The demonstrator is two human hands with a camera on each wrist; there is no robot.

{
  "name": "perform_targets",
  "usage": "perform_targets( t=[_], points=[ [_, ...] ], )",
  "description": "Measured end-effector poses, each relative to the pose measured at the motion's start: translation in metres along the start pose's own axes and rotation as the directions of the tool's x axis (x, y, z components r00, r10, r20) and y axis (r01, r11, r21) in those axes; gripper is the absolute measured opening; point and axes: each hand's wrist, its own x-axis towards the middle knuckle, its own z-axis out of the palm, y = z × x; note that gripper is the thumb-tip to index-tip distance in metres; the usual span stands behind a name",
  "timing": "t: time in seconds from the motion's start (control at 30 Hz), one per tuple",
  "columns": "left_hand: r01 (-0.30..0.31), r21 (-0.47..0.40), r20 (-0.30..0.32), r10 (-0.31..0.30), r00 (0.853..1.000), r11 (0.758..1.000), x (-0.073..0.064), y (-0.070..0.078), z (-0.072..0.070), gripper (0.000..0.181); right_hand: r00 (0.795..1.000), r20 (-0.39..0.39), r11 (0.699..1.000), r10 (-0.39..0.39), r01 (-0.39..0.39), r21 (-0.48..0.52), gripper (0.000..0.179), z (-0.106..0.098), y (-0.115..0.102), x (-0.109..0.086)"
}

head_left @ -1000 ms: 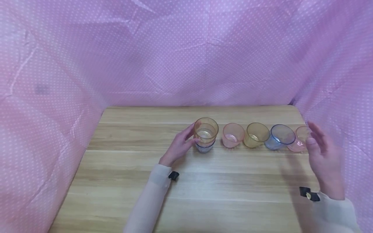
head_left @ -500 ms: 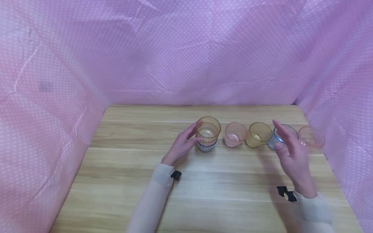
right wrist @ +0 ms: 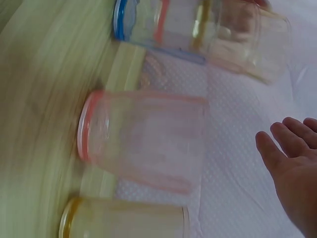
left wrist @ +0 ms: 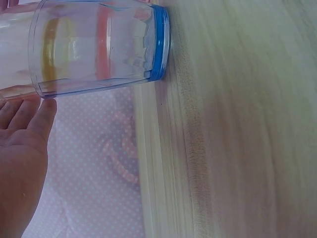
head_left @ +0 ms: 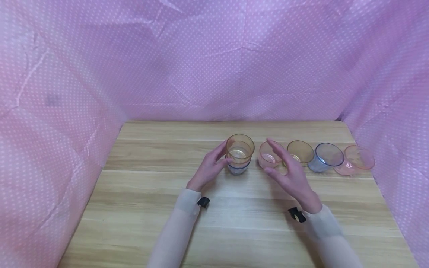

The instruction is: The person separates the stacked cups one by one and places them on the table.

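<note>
Set in from the middle of the far edge of a bench (head_left: 130,230), a person's left hand (head_left: 208,168) grips a stack of 3 tinted cups (head_left: 240,153), blue at the base, pink nested inside it, yellow on top. Thumb and fingers take opposite sides, apparently to steady the upright column; tapering walls probably let each cup seat in the next. The right hand (head_left: 294,179), fingers extended and holding nothing, hovers beside a pink cup (head_left: 266,163), thumb spread to what seems a cup's width. Toward the right edge stand a yellow cup (head_left: 300,149), a blue cup (head_left: 326,158) and a 2nd pink cup (head_left: 356,158), likely lined up for easy reach.
</note>
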Motion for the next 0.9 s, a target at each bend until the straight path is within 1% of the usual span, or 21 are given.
perform_targets(
  t=[0.13,0.23,0.53,0.6,0.67,0.8,0.9],
  points=[
    [0.009,0.013,0.000,-0.009,1.000,1.000,0.000,0.001,0.000,0.068,0.998,0.055,1.000,0.026,-0.026,-0.003,0.089,0.013,-0.001,0.011],
    [0.014,0.015,0.001,-0.014,1.000,1.000,0.000,0.001,0.000,0.067,0.995,0.084,0.998,0.051,-0.053,0.028,0.089,0.020,-0.001,0.018],
    [0.026,0.022,-0.003,-0.026,1.000,0.999,0.000,0.001,-0.001,0.067,0.994,0.103,0.994,0.033,-0.044,0.104,0.089,0.035,0.007,0.034],
    [0.034,0.027,-0.004,-0.034,0.999,0.999,0.000,0.001,-0.001,0.067,0.991,0.123,0.991,0.055,-0.069,0.112,0.089,0.037,0.007,0.036],
    [0.041,0.031,-0.004,-0.041,0.999,0.999,0.000,0.001,-0.001,0.067,0.984,0.149,0.987,0.095,-0.113,0.116,0.088,0.039,0.008,0.038],
    [0.047,0.023,-0.001,-0.047,0.999,0.999,-0.001,0.002,-0.002,0.067,0.971,0.185,0.977,0.149,-0.174,0.125,0.089,0.041,0.008,0.041],
    [0.050,0.018,0.003,-0.050,0.999,0.999,-0.001,0.002,-0.002,0.069,0.967,0.195,0.973,0.163,-0.190,0.128,0.089,0.042,0.009,0.042]
  ],
)
